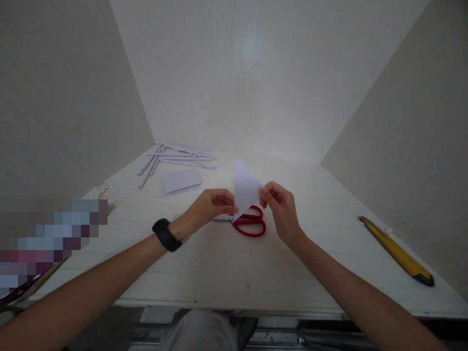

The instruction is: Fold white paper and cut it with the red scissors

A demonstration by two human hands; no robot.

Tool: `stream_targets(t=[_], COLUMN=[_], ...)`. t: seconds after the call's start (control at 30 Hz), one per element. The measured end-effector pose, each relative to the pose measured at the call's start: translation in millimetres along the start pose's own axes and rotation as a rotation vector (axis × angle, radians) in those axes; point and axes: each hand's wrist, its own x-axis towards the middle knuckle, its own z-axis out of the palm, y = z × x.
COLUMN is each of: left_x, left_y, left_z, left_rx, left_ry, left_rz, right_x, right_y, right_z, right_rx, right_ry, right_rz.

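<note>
A small white piece of paper (pixel 245 187), triangular in outline, is held up between my two hands above the table. My left hand (pixel 215 204) pinches its lower left corner between thumb and fingers. At its right corner, my right hand (pixel 280 207) is closed on the same paper. Scissors with red handles (pixel 250 227) lie on the table just below and behind the paper; their blades are partly hidden by my left hand. A small stack of white paper (pixel 182 181) rests to the left, beyond my left hand.
Several thin rolled paper sticks (pixel 183 157) lie in a loose pile at the back left. A yellow utility knife (pixel 397 251) is near the right edge. Pale walls (pixel 241 73) enclose the table (pixel 204 273) at the back and sides. A pixelated area covers the left edge.
</note>
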Motion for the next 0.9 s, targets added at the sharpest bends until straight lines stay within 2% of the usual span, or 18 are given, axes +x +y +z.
stream_targets(t=[0.2, 0.5, 0.9], left_x=[3.0, 1.2, -0.4], left_y=[-7.5, -2.0, 0.7], left_z=[-1.0, -0.6, -0.5], left_rx=[-0.007, 0.009, 0.022], left_ry=[-0.031, -0.02, -0.058], left_rz=[-0.014, 0.006, -0.038], right_x=[0.5, 0.4, 0.3], right_y=[0.3, 1.4, 1.6], right_z=[0.1, -1.0, -2.0], right_rx=[-0.007, -0.002, -0.002], right_ry=[0.023, 0.033, 0.046], right_rz=[0.002, -0.014, -0.017])
